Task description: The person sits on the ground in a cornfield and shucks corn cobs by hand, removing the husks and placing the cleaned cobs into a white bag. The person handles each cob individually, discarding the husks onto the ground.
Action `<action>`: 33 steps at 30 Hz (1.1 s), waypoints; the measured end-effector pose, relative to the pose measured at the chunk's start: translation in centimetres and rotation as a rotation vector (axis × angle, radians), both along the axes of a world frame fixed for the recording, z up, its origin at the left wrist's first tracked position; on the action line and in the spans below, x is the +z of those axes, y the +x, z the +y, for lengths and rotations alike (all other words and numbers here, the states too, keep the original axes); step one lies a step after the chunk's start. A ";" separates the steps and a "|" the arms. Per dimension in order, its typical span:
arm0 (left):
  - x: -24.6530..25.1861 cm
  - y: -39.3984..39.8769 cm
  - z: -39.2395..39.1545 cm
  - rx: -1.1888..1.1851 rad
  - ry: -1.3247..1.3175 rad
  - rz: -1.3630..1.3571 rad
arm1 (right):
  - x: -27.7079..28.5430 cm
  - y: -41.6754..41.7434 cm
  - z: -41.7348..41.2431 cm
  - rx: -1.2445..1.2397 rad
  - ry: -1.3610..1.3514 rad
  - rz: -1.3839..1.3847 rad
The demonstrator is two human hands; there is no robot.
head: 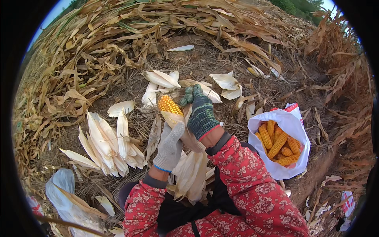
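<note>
A partly husked corn ear [170, 105] shows bare yellow kernels at its upper end, with pale husk still wrapped around its lower part. My left hand [170, 145], in a light grey knit glove, grips the ear from below at the husk [172, 118]. Just to the right, my right hand [201, 111] wears a dark green knit glove. Its fingers are curled against the husk leaf beside the kernels; the fingertips partly hide what they pinch. Loose dry husks [192, 173] lie under my forearms, between my legs.
A white sack [305, 160] of bare corn cobs with kernels [278, 145] stands at right. Piled husks [109, 145] lie at left, above a clear plastic bag [63, 189]. More husks [161, 79] are scattered ahead, before a bank of dry corn stalks [189, 20].
</note>
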State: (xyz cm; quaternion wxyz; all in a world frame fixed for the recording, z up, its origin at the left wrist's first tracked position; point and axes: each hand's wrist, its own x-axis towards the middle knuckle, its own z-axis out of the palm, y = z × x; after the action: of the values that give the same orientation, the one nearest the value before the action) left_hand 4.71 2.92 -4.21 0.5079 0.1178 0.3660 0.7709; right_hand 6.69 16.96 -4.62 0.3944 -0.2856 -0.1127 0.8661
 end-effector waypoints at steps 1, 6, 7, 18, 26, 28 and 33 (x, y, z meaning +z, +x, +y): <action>0.0 -0.1 0.2 0.016 -0.028 0.024 | 0.0 -0.1 0.0 -0.002 -0.035 0.051; 0.6 -1.2 0.7 0.170 -0.155 0.287 | 3.3 -0.2 -1.5 0.150 0.031 -0.050; 0.7 -1.8 0.6 0.191 -0.168 0.351 | 3.0 0.0 -1.1 0.223 0.021 0.078; 6.1 -12.6 -7.0 0.672 -0.054 0.117 | -0.5 5.5 3.1 0.488 -0.084 0.089; 6.1 -8.3 -5.2 0.466 -0.176 0.544 | -1.6 9.7 4.7 0.134 1.996 -1.482; 6.2 -7.5 -4.4 0.433 -0.241 0.625 | 2.3 9.0 2.8 0.329 1.971 -1.645; 6.2 -5.9 -2.9 0.337 -0.257 0.744 | 3.9 7.4 -1.3 0.142 2.107 -1.197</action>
State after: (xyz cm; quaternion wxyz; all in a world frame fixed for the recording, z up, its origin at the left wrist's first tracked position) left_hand -1.15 0.04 2.04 0.2187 0.2622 0.6314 0.6962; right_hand 14.04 15.62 -0.68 0.2706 -0.1729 -0.9417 0.1008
